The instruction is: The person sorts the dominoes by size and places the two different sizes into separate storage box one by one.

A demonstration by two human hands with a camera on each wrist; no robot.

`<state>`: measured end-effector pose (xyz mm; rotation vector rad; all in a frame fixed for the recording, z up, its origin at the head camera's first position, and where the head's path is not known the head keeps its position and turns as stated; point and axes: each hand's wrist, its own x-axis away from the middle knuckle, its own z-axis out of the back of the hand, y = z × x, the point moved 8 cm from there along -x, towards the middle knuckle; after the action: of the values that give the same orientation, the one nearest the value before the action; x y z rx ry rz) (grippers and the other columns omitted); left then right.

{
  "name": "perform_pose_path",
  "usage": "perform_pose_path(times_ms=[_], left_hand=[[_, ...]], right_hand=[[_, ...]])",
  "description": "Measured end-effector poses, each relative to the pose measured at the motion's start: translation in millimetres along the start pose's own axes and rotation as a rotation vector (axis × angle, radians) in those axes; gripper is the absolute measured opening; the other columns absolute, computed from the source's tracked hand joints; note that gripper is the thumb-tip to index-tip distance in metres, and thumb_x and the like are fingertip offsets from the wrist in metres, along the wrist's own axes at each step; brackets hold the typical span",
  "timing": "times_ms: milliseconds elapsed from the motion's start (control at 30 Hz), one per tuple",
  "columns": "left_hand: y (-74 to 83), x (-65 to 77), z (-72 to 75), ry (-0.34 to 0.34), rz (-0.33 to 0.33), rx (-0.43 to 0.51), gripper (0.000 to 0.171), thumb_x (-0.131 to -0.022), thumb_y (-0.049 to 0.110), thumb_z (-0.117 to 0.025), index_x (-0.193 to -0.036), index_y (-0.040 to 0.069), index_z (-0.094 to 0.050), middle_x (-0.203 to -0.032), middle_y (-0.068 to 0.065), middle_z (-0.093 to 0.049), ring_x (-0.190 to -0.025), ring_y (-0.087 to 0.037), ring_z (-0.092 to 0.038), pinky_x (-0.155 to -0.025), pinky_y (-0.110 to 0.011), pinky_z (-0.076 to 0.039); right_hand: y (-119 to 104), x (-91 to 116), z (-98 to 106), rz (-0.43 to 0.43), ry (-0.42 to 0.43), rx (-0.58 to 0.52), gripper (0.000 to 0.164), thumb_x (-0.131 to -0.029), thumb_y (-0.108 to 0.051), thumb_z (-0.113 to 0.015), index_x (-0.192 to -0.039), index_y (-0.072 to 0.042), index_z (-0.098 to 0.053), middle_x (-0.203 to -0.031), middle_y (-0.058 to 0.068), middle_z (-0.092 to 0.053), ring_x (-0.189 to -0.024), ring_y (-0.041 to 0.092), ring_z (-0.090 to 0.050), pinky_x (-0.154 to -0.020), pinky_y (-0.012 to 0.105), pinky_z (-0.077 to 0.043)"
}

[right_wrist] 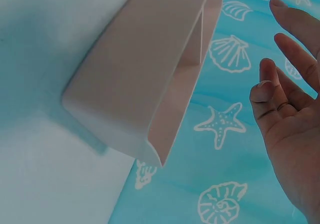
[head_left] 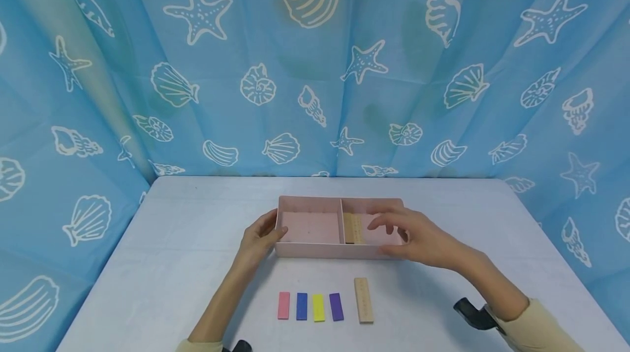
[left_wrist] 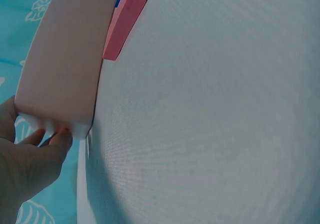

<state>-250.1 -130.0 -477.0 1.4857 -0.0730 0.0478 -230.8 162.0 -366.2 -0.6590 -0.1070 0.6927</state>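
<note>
A pink two-compartment box stands on the white table. My left hand holds its left end, with the thumb over the rim; the left wrist view shows the fingers against the end wall. My right hand hovers over the right compartment, fingers loosely bent and nothing between them. In the right wrist view this hand appears apart from the box. Light wooden strips lie in the right compartment along the divider; how many is hard to tell.
In front of the box lies a row of small flat blocks: pink, blue, yellow and purple. A wooden strip lies to their right. A blue curtain with shells hangs behind the table.
</note>
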Motion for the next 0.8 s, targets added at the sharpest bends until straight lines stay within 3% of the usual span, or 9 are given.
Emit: perform_pose_path(times_ms=[333, 500, 800], left_hand=[[-1.9, -1.0, 0.8, 0.009, -0.015, -0.014, 0.062, -0.095, 0.021, -0.068, -0.149, 0.006, -0.042, -0.154, -0.013, -0.04, -0.142, -0.032, -0.035, -0.111, -0.043, -0.036], [-1.9, -0.4, 0.3, 0.008, -0.013, -0.016, 0.061, -0.096, 0.021, -0.068, -0.149, 0.006, -0.042, -0.154, -0.013, -0.04, -0.142, -0.032, -0.035, -0.111, -0.044, -0.036], [-2.2, -1.2, 0.1, 0.007, -0.013, -0.01, 0.061, -0.096, 0.02, -0.067, -0.149, 0.006, -0.042, -0.154, -0.014, -0.04, -0.142, -0.032, -0.035, -0.112, -0.045, -0.035]], right_hand=[[-9.8, 22.9, -23.2, -0.002, -0.076, -0.033, 0.032, -0.085, -0.034, -0.079, -0.114, -0.029, -0.066, -0.138, -0.001, -0.053, -0.091, 0.008, -0.054, -0.066, 0.023, -0.051], [-9.7, 34.3, -37.9, -0.027, -0.117, -0.064, 0.03, -0.087, -0.041, -0.075, -0.115, -0.033, -0.065, -0.141, 0.002, -0.051, -0.095, 0.011, -0.055, -0.067, 0.026, -0.053], [-3.2, 47.1, -62.6, -0.062, -0.167, -0.116, 0.028, -0.087, -0.032, -0.078, -0.112, -0.03, -0.066, -0.142, 0.002, -0.05, -0.112, 0.024, -0.052, -0.07, 0.033, -0.056]])
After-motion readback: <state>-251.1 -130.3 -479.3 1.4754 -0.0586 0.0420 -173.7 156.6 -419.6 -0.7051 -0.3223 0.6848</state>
